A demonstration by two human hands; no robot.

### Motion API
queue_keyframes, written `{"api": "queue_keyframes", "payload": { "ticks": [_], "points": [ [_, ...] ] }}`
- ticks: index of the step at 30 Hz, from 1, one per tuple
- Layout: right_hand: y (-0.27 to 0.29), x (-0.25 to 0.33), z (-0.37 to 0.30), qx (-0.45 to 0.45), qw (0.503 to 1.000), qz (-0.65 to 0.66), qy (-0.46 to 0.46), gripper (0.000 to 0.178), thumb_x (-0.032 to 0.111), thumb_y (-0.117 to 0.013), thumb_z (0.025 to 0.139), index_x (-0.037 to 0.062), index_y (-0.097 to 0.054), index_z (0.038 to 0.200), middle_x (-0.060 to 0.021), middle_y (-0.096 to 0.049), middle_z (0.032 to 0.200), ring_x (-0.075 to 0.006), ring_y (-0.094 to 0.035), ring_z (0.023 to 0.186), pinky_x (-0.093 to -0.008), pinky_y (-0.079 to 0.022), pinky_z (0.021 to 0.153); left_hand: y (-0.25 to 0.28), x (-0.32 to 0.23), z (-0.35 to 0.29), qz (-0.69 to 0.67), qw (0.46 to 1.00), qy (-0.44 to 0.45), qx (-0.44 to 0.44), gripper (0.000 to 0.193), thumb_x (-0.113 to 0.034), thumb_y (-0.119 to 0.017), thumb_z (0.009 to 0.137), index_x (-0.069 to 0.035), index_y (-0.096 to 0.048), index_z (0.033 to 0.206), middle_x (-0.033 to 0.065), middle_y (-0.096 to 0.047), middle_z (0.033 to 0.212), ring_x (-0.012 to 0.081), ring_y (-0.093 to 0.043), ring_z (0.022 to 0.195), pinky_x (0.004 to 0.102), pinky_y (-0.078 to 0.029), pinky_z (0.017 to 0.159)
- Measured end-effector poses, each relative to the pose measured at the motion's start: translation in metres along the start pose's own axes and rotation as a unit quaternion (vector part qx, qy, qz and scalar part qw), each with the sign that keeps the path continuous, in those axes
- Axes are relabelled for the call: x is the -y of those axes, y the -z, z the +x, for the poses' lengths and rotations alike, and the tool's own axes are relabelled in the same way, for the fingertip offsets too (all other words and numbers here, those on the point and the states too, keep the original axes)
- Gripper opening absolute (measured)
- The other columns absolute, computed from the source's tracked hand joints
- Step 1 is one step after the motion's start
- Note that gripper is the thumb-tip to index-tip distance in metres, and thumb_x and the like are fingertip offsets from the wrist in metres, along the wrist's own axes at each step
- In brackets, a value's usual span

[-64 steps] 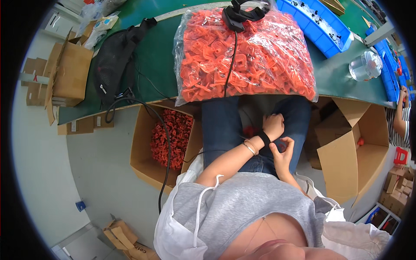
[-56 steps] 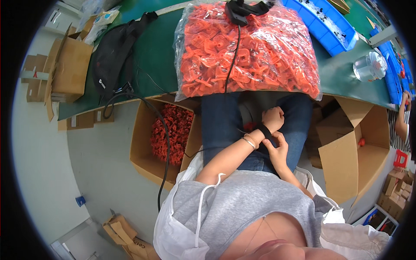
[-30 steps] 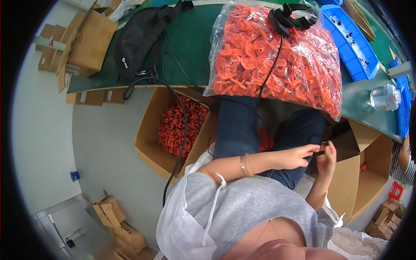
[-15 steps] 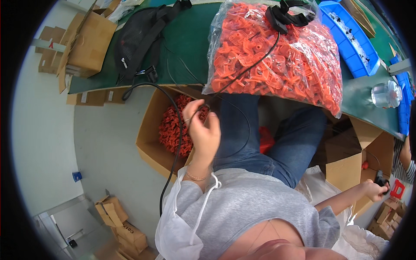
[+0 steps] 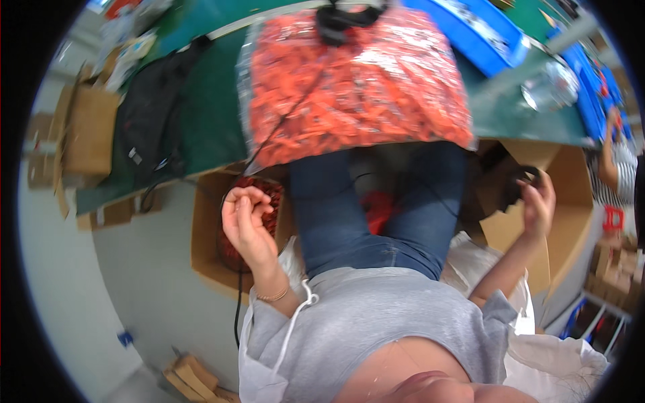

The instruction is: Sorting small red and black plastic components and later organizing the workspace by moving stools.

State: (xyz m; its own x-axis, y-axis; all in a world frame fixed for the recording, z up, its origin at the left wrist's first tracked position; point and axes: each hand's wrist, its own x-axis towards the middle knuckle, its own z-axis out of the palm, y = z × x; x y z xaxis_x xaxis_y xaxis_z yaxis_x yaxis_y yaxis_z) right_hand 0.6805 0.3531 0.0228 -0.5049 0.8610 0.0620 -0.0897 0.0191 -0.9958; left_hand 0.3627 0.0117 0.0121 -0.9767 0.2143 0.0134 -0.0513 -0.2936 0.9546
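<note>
My left hand [image 5: 250,227] is raised over the carton on the left, its fingers curled in at a black cable [image 5: 281,121] that comes down across the bag; motion blur softens the grip. On the right, my right hand [image 5: 537,209] grips a small black object [image 5: 513,191], too blurred to name. A thin dark line, apparently cable, crosses my lap toward that side. In front of me, a clear plastic bag [image 5: 363,101] packed with orange-red plastic parts overhangs the table edge. A black strapped device [image 5: 346,23] lies on top of it.
The left carton [image 5: 205,235] contains red parts; another open carton [image 5: 568,181] stands at the right. On the green table [image 5: 215,87] are a black bag [image 5: 151,107], a blue tray [image 5: 487,57] and a clear jar [image 5: 551,86]. Another person's arm [image 5: 608,164] shows far right.
My left hand has moved left and slightly down. My right hand has come up and inward with the black object. The whole view has shifted, so the table things appear further left.
</note>
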Motion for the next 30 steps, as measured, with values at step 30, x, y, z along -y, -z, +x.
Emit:
{"api": "queue_keyframes", "payload": {
  "ticks": [30],
  "points": [
    [-0.121,-0.058,-0.027,-0.055,0.998,0.012,-0.043,0.016,0.017,-0.063,0.083,0.0046,-0.053,0.082,-0.0006,-0.055,0.076,-0.0077,-0.052,0.070,-0.0190,-0.041,0.063,-0.141,0.110,-0.064,-0.141,0.862,0.281,0.397,0.041,-0.009,-0.065,0.080,-0.003,-0.040,0.111,0.0064,-0.054,0.096,0.0157,-0.056,0.087,0.0280,-0.047,0.078]
  ]
}}
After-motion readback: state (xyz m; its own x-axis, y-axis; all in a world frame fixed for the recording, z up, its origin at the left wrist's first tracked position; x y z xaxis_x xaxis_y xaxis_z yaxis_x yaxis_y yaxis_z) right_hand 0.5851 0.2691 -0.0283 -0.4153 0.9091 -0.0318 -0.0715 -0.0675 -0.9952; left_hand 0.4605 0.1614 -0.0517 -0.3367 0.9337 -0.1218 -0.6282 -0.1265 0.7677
